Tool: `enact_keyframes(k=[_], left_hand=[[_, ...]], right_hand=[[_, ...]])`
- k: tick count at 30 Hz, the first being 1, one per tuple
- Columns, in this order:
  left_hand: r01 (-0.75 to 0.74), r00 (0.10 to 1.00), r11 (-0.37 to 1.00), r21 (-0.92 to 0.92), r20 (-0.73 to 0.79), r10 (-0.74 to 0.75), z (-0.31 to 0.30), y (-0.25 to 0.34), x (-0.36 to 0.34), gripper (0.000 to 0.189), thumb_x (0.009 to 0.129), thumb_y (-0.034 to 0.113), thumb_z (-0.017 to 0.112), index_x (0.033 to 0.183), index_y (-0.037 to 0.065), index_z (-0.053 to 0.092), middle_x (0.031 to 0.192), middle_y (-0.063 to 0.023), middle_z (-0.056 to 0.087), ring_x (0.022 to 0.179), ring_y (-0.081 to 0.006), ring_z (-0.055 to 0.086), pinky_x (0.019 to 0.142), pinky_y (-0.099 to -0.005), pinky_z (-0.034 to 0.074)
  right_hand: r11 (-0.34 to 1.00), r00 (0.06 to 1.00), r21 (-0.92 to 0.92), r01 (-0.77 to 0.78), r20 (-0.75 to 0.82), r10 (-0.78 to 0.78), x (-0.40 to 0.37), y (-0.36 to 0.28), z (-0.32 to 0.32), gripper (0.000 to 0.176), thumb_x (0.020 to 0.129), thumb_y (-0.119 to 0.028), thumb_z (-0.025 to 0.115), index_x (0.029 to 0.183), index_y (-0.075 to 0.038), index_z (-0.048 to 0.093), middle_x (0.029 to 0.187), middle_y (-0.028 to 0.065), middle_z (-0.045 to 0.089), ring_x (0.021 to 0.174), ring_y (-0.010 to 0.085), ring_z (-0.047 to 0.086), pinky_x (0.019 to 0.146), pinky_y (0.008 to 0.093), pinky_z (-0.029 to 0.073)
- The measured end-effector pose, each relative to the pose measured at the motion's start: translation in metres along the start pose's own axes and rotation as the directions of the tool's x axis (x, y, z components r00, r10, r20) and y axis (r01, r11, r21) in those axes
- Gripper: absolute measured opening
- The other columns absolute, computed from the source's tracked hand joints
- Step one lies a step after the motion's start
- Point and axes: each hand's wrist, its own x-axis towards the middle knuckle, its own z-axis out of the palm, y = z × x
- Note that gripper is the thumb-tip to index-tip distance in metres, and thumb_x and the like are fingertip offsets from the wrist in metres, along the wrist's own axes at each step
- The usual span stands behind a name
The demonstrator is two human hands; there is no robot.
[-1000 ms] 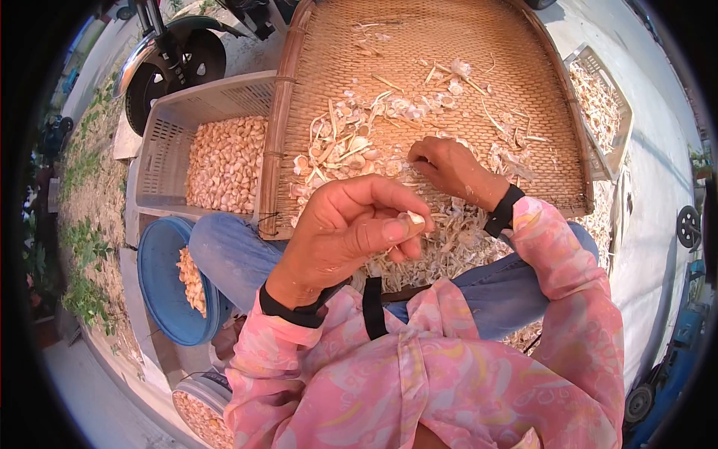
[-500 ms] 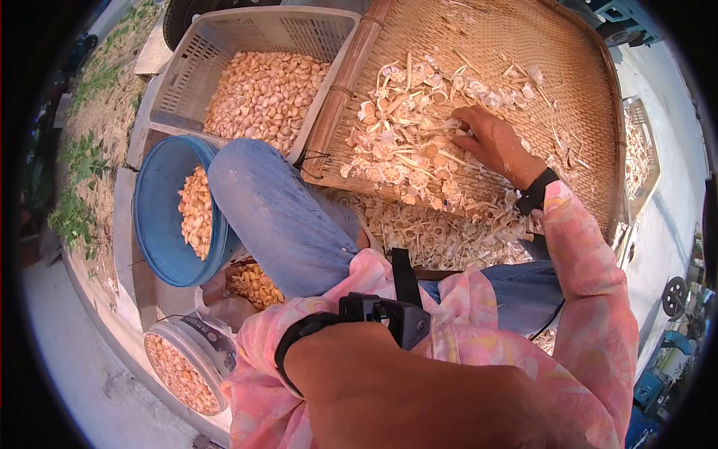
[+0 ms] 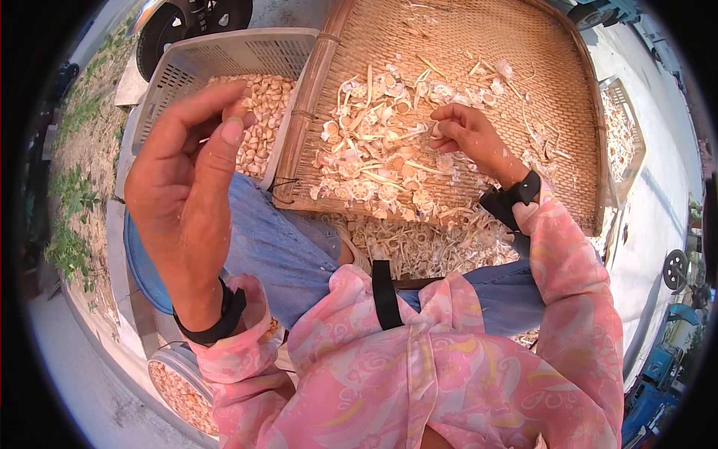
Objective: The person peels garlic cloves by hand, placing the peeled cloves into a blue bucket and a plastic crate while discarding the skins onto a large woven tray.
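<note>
My left hand (image 3: 187, 172) is raised over the crate's near side, its fingers loosely curved and the thumb apart from the index finger. I see nothing held in it. Behind it, garlic cloves (image 3: 269, 97) fill part of a pale plastic crate (image 3: 299, 45). My right hand (image 3: 471, 138) is low over the woven bamboo tray (image 3: 419, 37), with thumb and fingers pinched on a small pale garlic clove (image 3: 436, 130). Dry garlic stems, root ends and papery skins (image 3: 389, 142) lie on the tray, just left of that hand.
A blue bucket (image 3: 146, 269) stands by my left knee, mostly hidden. Below it is a white bucket (image 3: 176, 363) of cloves. More garlic scraps (image 3: 419, 247) lie under the tray's near edge. At right is another crate (image 3: 636, 138) of scraps; a wheel (image 3: 191, 30) stands at upper left.
My left hand has swung from close to the camera out toward the crate. The right hand stays over the tray, its fingertips now on a clove. The view has shifted slightly.
</note>
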Motion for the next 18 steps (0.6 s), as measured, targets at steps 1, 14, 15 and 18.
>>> enact_keyframes(k=[1,14,15,18], left_hand=[[0.002,0.996,0.953,0.302,-0.082,0.024,-0.020,-0.030,0.015,0.029,0.084,0.011,0.059,0.111,0.002,0.058,0.101,-0.0126,0.061,0.097,-0.0188,0.057,0.084,-0.0273,0.042],[-0.274,0.903,0.886,0.375,0.416,0.103,0.127,-0.114,0.057,0.019,0.075,0.003,0.056,0.093,-0.002,0.060,0.081,-0.0169,0.061,0.071,-0.0247,0.060,0.065,-0.0316,0.046],[-0.323,0.876,0.855,0.406,0.471,0.107,0.134,-0.116,0.058,0.019,0.074,0.003,0.057,0.092,-0.002,0.060,0.081,-0.0176,0.060,0.072,-0.0277,0.059,0.065,-0.0336,0.046],[-0.452,0.793,0.759,0.469,0.601,0.101,0.152,-0.119,0.058,0.020,0.070,0.005,0.058,0.089,-0.001,0.059,0.081,-0.0189,0.058,0.076,-0.0351,0.057,0.068,-0.0391,0.046]], right_hand=[[0.942,0.998,0.328,-0.069,0.016,0.067,-0.003,0.002,-0.002,0.023,0.087,-0.009,0.048,0.108,0.001,0.050,0.095,0.0109,0.059,0.083,0.0189,0.063,0.066,0.0270,0.052],[0.328,0.792,0.941,0.083,0.138,-0.594,-0.138,-0.112,0.017,0.026,0.086,-0.003,0.052,0.110,0.007,0.045,0.098,0.0192,0.056,0.086,0.0276,0.063,0.071,0.0279,0.054],[0.231,0.773,0.969,0.091,0.077,-0.630,-0.158,-0.125,0.023,0.020,0.085,0.001,0.052,0.104,0.008,0.049,0.093,0.0204,0.057,0.080,0.0285,0.063,0.071,0.0315,0.055],[-0.111,0.699,0.988,0.105,-0.153,-0.699,-0.191,-0.143,0.042,0.009,0.081,0.006,0.057,0.088,0.011,0.059,0.091,0.0263,0.058,0.083,0.0305,0.062,0.075,0.0335,0.055]])
